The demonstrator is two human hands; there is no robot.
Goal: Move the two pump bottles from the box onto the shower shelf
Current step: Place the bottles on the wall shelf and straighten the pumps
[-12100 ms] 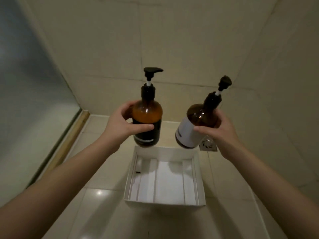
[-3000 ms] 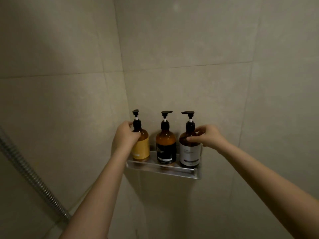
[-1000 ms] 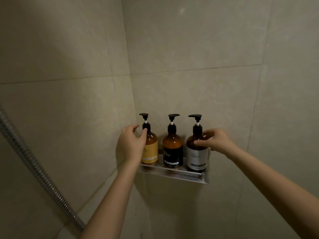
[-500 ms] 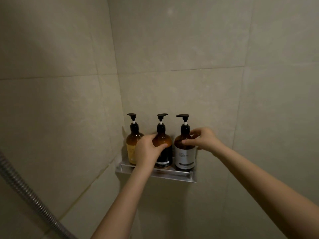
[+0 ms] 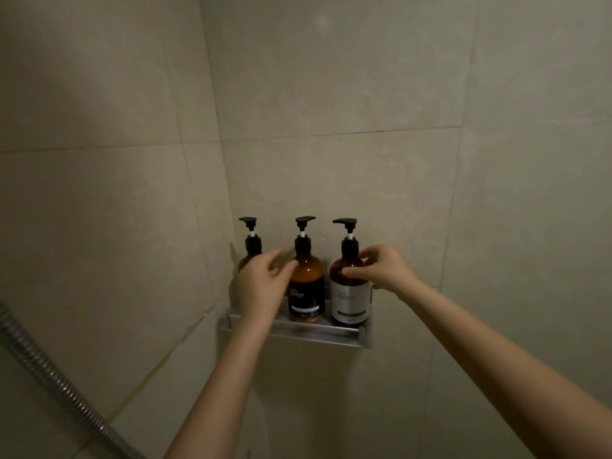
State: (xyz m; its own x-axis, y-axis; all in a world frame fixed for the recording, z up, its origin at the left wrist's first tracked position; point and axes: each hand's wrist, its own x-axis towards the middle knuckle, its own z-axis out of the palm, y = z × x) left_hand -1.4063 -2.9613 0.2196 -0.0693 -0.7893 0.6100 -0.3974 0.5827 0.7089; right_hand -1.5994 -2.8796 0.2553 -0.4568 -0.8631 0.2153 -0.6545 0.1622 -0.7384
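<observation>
Three amber pump bottles stand upright in a row on the metal corner shelf (image 5: 308, 330). The black-label bottle (image 5: 307, 293) is in the middle and the white-label bottle (image 5: 350, 301) is on the right. My left hand (image 5: 260, 288) is in front of the left bottle with its fingers spread, the thumb tip just at the black-label bottle's shoulder. My right hand (image 5: 381, 270) pinches the white-label bottle at its shoulder and neck. The box is out of view.
A third bottle (image 5: 253, 244) stands at the shelf's left end, its body hidden behind my left hand. Tiled walls meet in a corner behind the shelf. A ribbed metal shower hose (image 5: 49, 366) runs along the lower left.
My left hand has let go of the black-label bottle and pulled back a little to the left, fingers now apart. My right hand stays on the white-label bottle.
</observation>
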